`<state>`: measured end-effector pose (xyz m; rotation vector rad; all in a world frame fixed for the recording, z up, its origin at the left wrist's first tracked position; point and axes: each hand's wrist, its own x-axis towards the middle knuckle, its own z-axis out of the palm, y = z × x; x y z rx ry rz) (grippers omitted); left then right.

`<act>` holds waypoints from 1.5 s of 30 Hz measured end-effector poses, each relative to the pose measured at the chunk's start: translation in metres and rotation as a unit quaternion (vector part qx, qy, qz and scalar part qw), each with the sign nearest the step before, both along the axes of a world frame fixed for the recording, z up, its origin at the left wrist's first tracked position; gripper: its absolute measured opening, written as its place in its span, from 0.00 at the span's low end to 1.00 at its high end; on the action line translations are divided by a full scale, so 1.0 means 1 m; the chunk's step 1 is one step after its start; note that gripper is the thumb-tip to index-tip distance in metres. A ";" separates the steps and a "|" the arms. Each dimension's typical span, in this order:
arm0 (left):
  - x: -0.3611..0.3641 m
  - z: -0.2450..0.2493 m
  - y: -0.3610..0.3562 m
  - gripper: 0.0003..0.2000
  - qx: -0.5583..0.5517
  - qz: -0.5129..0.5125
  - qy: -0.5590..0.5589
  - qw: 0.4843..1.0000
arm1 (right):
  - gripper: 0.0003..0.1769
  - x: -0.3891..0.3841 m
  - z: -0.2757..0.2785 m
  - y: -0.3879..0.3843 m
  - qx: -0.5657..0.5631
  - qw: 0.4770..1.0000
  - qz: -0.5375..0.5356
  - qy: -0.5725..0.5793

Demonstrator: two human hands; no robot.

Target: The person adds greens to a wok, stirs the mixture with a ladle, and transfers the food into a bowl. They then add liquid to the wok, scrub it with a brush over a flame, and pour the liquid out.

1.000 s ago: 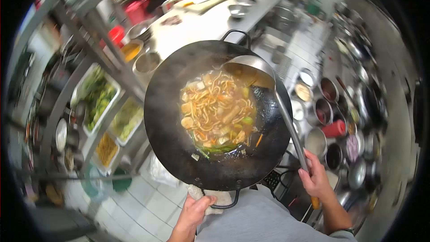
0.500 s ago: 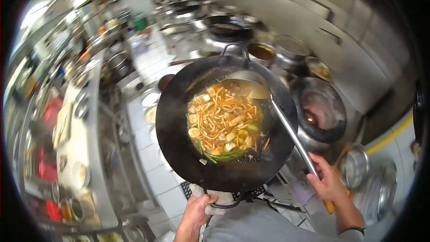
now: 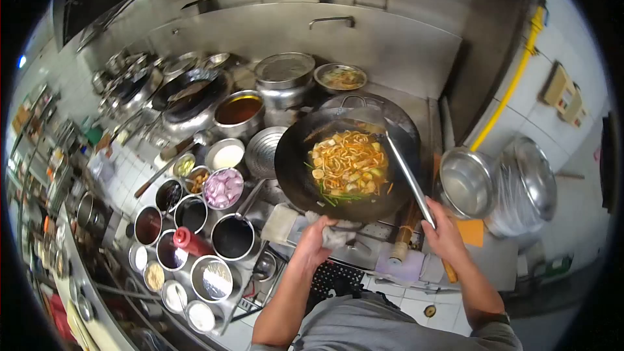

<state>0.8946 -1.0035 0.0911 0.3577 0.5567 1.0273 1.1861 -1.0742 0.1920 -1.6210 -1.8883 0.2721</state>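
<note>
A black wok (image 3: 296,179) holds noodles (image 3: 348,162) with egg slices, carrot strips and greens in brown sauce. My left hand (image 3: 316,240) is closed on a folded cloth (image 3: 338,236) at the wok's near edge; the handle is mostly hidden there. In my right hand (image 3: 445,229) is the long metal handle of a ladle (image 3: 409,175), its wooden end sticking out below. The ladle's bowl lies inside the wok at the far right side. Beneath and behind the wok, part of a stove ring (image 3: 400,112) shows.
Left of the wok stand several sauce pots, a bowl of sliced onions (image 3: 223,188), a red bottle (image 3: 192,242) and a perforated ladle (image 3: 265,151). A pot of orange liquid (image 3: 239,112) is behind. Steel bowls (image 3: 467,183) are at right; a tap (image 3: 331,21) is on the back wall.
The view has turned from the aisle toward the stove. The wok, with both hands still on cloth and ladle, has come over the burner, and the ladle remains inside it.
</note>
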 end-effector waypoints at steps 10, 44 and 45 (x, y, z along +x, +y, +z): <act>0.019 -0.060 0.136 0.12 0.038 -0.135 0.017 0.990 | 0.33 -0.058 -0.134 0.016 -0.084 0.989 -0.119 0.027; 0.005 -0.028 0.147 0.29 -0.023 -0.122 0.093 0.988 | 0.31 -0.060 -0.077 0.128 -0.255 0.396 0.291 0.833; -0.012 -0.018 0.128 0.28 -0.020 -0.106 0.078 0.991 | 0.33 -0.068 -0.077 0.143 -0.295 0.411 0.357 0.785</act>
